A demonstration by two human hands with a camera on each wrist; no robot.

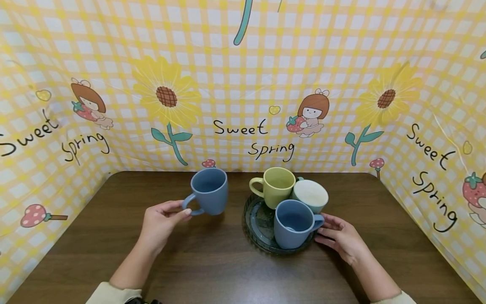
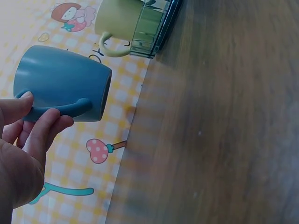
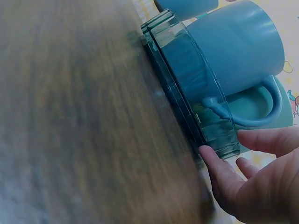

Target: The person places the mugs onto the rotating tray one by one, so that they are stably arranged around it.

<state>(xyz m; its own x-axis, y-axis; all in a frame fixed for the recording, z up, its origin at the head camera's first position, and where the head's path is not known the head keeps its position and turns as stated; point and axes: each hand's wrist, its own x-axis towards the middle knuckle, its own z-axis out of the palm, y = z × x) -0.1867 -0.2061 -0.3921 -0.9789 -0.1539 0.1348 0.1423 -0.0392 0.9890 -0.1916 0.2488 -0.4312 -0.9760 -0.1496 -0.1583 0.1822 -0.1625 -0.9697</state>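
My left hand [image 1: 184, 211] pinches the handle of a blue mug [image 1: 209, 191] between thumb and fingers, holding it upright left of a dark round glass tray [image 1: 247, 223]. The left wrist view shows the same blue mug [image 2: 60, 81] with the fingers [image 2: 44, 128] curled under its handle. On the tray stand a yellow-green mug [image 1: 277, 185], a pale teal mug [image 1: 311, 195] and a second blue mug [image 1: 294, 223]. My right hand [image 1: 322, 230] lies on the table with straight fingers touching the tray's right rim [image 3: 187, 79], just below the second blue mug [image 3: 238, 42].
The dark wooden table [image 1: 228, 270] is walled on three sides by a yellow checked "Sweet Spring" sheet [image 1: 243, 84]. In the left wrist view, the yellow-green mug [image 2: 117, 18] shows on the tray's edge [image 2: 154, 25].
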